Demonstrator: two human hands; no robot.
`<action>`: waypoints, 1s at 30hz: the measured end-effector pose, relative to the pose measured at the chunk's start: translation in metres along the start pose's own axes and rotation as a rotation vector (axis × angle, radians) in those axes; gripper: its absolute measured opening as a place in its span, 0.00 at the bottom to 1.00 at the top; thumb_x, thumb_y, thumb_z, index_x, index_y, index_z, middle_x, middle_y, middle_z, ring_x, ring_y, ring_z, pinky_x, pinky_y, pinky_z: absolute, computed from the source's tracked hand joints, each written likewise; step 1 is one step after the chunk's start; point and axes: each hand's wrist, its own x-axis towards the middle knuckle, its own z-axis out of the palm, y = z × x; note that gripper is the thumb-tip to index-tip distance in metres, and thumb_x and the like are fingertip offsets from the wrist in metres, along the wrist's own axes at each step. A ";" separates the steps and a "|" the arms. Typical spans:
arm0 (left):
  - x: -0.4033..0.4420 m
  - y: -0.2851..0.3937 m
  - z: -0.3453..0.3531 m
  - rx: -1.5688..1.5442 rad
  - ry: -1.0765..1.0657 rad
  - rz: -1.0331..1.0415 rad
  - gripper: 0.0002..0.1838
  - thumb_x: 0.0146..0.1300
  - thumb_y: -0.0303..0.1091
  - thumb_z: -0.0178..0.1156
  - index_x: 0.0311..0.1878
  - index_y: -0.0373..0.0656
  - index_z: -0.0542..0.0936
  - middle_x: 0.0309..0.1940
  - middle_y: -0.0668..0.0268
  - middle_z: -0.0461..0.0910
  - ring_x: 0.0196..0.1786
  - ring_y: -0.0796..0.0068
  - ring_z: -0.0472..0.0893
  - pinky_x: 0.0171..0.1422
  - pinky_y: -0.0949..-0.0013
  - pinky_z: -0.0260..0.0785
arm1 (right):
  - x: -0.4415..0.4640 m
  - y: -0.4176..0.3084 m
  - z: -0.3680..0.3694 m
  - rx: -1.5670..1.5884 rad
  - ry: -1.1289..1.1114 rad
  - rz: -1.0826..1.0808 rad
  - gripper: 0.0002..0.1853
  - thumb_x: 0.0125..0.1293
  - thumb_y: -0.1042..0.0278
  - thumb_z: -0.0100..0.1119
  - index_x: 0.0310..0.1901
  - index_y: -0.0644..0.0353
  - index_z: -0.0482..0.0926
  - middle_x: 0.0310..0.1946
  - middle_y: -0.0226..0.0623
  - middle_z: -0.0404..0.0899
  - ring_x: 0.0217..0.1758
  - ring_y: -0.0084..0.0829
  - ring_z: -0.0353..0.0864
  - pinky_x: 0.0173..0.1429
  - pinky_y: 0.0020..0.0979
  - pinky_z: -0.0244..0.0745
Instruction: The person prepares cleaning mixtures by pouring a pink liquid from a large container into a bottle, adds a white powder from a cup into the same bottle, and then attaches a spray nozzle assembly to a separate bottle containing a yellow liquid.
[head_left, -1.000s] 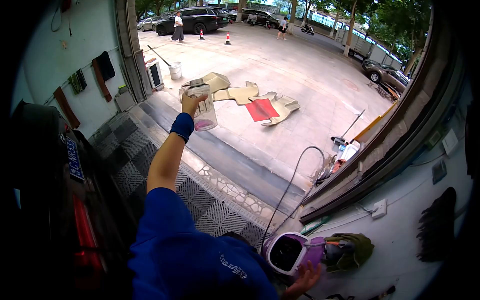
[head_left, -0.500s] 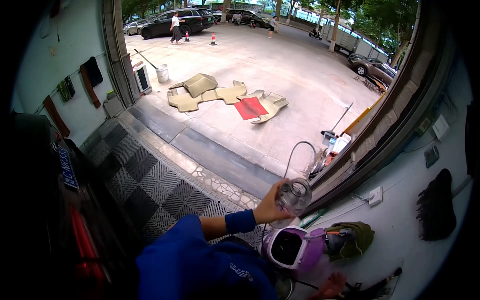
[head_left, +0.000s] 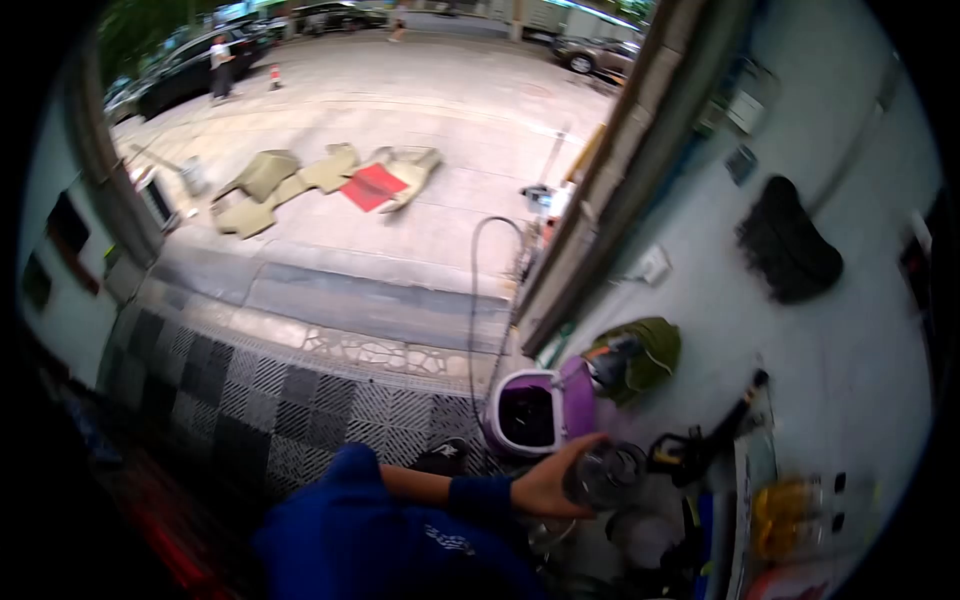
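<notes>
My left hand [head_left: 555, 485] is wrapped round a clear glass jar [head_left: 606, 476], with the jar's round mouth facing to the right. The jar looks see-through, though motion blurs it. Just beyond my hand stands a purple and white bin [head_left: 528, 412] with its lid up and a dark inside. Below the jar are blurred round items that I cannot make out. My right hand does not show in this view.
A green cloth bundle [head_left: 640, 360] sits against the wall by the bin. A black spray-gun-like tool [head_left: 705, 440] lies to the right, near yellow bottles [head_left: 785, 520]. A hose [head_left: 474, 300] loops at the doorway. Beige car mats [head_left: 265, 185] and a red sheet [head_left: 373, 187] lie outside.
My view has swung to the right and down. My left hand has carried the jar from above the bin to its near right side. The right hand has gone out of view.
</notes>
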 end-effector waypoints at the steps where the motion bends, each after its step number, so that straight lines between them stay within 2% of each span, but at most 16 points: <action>1: -0.006 0.000 -0.003 0.040 -0.011 0.031 0.62 0.39 0.37 0.81 0.74 0.38 0.51 0.68 0.55 0.61 0.71 0.62 0.62 0.75 0.61 0.55 | 0.002 0.011 -0.011 0.041 -0.054 0.057 0.20 0.73 0.64 0.47 0.61 0.68 0.69 0.60 0.53 0.71 0.64 0.47 0.70 0.65 0.44 0.69; 2: -0.012 0.004 -0.007 0.019 0.006 0.015 0.60 0.39 0.36 0.81 0.73 0.36 0.53 0.67 0.53 0.62 0.71 0.60 0.63 0.74 0.61 0.57 | 0.004 0.019 -0.026 0.067 -0.090 0.117 0.22 0.76 0.68 0.42 0.67 0.69 0.63 0.65 0.53 0.68 0.65 0.46 0.70 0.69 0.43 0.65; 5: -0.019 0.011 -0.007 -0.278 0.032 -0.085 0.59 0.40 0.30 0.79 0.73 0.36 0.51 0.62 0.55 0.66 0.67 0.59 0.68 0.69 0.59 0.65 | 0.018 0.022 -0.050 0.251 0.067 0.119 0.20 0.75 0.68 0.43 0.63 0.69 0.67 0.66 0.50 0.66 0.71 0.41 0.64 0.75 0.44 0.55; 6: -0.022 0.012 -0.006 -0.227 0.056 -0.067 0.59 0.40 0.35 0.78 0.73 0.36 0.51 0.62 0.54 0.66 0.66 0.59 0.69 0.69 0.59 0.65 | 0.025 0.029 -0.062 0.225 0.114 0.111 0.20 0.73 0.68 0.45 0.63 0.69 0.68 0.66 0.49 0.67 0.71 0.40 0.63 0.76 0.45 0.53; 7: -0.027 -0.011 -0.019 -0.019 0.085 -0.032 0.61 0.39 0.43 0.78 0.73 0.36 0.51 0.62 0.55 0.66 0.65 0.60 0.69 0.69 0.59 0.64 | 0.035 0.029 -0.066 0.204 0.199 0.118 0.19 0.73 0.70 0.45 0.61 0.68 0.68 0.65 0.48 0.67 0.70 0.39 0.64 0.75 0.42 0.54; 8: -0.027 -0.016 -0.019 -0.003 0.131 -0.006 0.61 0.38 0.46 0.78 0.72 0.36 0.53 0.62 0.55 0.66 0.65 0.60 0.69 0.69 0.59 0.63 | 0.046 0.034 -0.071 0.171 0.254 0.095 0.18 0.72 0.70 0.46 0.61 0.68 0.68 0.65 0.48 0.68 0.70 0.38 0.65 0.75 0.42 0.54; 11: -0.036 -0.037 -0.025 -0.010 0.220 -0.010 0.59 0.40 0.45 0.77 0.72 0.35 0.52 0.65 0.55 0.64 0.67 0.60 0.67 0.72 0.58 0.59 | 0.086 0.051 -0.086 0.111 0.306 0.101 0.18 0.71 0.71 0.48 0.60 0.67 0.69 0.63 0.45 0.70 0.69 0.35 0.66 0.75 0.40 0.54; 15: -0.045 -0.035 -0.026 -0.039 0.218 -0.017 0.58 0.42 0.42 0.77 0.73 0.35 0.52 0.66 0.54 0.63 0.69 0.60 0.65 0.73 0.58 0.56 | 0.133 0.095 -0.079 0.049 0.096 0.216 0.15 0.70 0.70 0.54 0.56 0.64 0.74 0.61 0.40 0.73 0.63 0.32 0.71 0.69 0.34 0.63; 17: -0.049 -0.024 -0.020 -0.045 0.210 -0.025 0.57 0.43 0.40 0.77 0.73 0.35 0.52 0.66 0.54 0.63 0.69 0.60 0.64 0.74 0.59 0.55 | 0.142 0.122 -0.062 -0.005 -0.019 0.209 0.14 0.67 0.68 0.58 0.53 0.61 0.77 0.55 0.40 0.75 0.58 0.33 0.74 0.62 0.33 0.68; 19: -0.051 -0.013 -0.013 -0.059 0.191 -0.002 0.51 0.43 0.30 0.72 0.71 0.37 0.56 0.65 0.57 0.64 0.67 0.63 0.66 0.73 0.60 0.55 | 0.149 0.121 -0.044 -0.127 -0.070 0.209 0.14 0.66 0.67 0.60 0.52 0.58 0.78 0.53 0.42 0.75 0.56 0.36 0.75 0.60 0.33 0.69; 21: -0.050 -0.013 -0.013 -0.064 0.169 0.007 0.52 0.42 0.33 0.74 0.71 0.37 0.57 0.65 0.57 0.64 0.67 0.62 0.66 0.73 0.60 0.57 | 0.151 0.124 -0.031 -0.259 -0.119 0.215 0.14 0.64 0.65 0.61 0.51 0.54 0.79 0.50 0.43 0.75 0.53 0.38 0.75 0.57 0.34 0.69; 23: -0.045 -0.015 -0.015 -0.111 0.153 -0.003 0.52 0.42 0.33 0.74 0.71 0.37 0.56 0.66 0.57 0.64 0.67 0.62 0.66 0.73 0.60 0.58 | 0.149 0.137 -0.023 -0.433 -0.132 0.025 0.13 0.62 0.63 0.63 0.48 0.50 0.81 0.46 0.45 0.75 0.49 0.45 0.75 0.54 0.37 0.70; 24: -0.043 -0.015 -0.018 -0.099 0.150 -0.040 0.53 0.42 0.34 0.75 0.71 0.37 0.56 0.66 0.57 0.64 0.67 0.62 0.66 0.72 0.60 0.58 | 0.151 0.146 -0.019 -0.450 -0.148 0.009 0.11 0.64 0.61 0.61 0.47 0.47 0.82 0.48 0.48 0.74 0.51 0.48 0.74 0.55 0.40 0.70; 27: -0.033 -0.009 -0.022 -0.054 0.175 -0.049 0.55 0.42 0.38 0.77 0.72 0.37 0.55 0.66 0.57 0.64 0.68 0.62 0.65 0.72 0.60 0.57 | 0.152 0.149 -0.014 -0.520 -0.267 0.104 0.11 0.65 0.61 0.59 0.48 0.47 0.83 0.49 0.49 0.73 0.53 0.48 0.73 0.56 0.41 0.69; 28: -0.028 -0.010 -0.026 -0.051 0.166 -0.043 0.56 0.41 0.38 0.77 0.72 0.37 0.55 0.65 0.57 0.64 0.68 0.62 0.65 0.73 0.60 0.56 | 0.152 0.159 -0.015 -0.537 -0.274 0.066 0.12 0.67 0.62 0.57 0.50 0.47 0.82 0.49 0.48 0.73 0.55 0.44 0.71 0.57 0.35 0.70; 30: -0.019 -0.014 -0.032 -0.085 0.158 -0.021 0.56 0.41 0.37 0.77 0.72 0.37 0.55 0.65 0.57 0.64 0.68 0.62 0.65 0.73 0.60 0.56 | 0.152 0.159 -0.016 -0.518 -0.234 0.078 0.11 0.67 0.63 0.56 0.49 0.48 0.83 0.48 0.48 0.73 0.54 0.45 0.72 0.57 0.35 0.70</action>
